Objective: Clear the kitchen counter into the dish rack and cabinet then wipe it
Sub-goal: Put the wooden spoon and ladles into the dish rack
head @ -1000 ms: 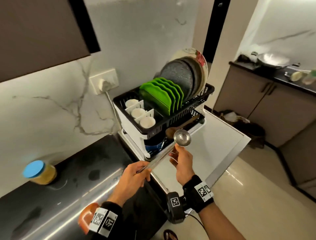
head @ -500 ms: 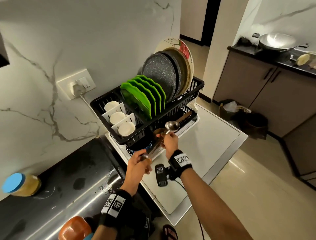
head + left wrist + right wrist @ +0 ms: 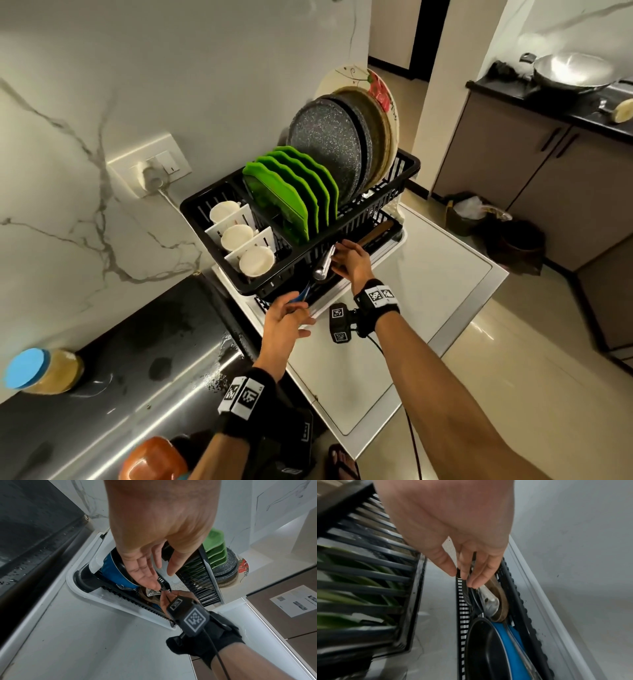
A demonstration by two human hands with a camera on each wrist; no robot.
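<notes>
My right hand (image 3: 354,263) rested straight fingers (image 3: 481,573) on the ladle (image 3: 488,599) in the dish rack (image 3: 363,222); my left hand (image 3: 286,315) hung loose, empty. Stiff, slick steel: I'd grip mid-handle.

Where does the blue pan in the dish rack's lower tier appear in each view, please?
Head: blue pan, a sliver under the upper basket, by the left hand.
Left wrist: blue pan centre-left, partly behind the left hand.
Right wrist: blue pan bottom centre, standing on edge, below the right hand.
Shared landmark: the green plates, in all three.
</notes>
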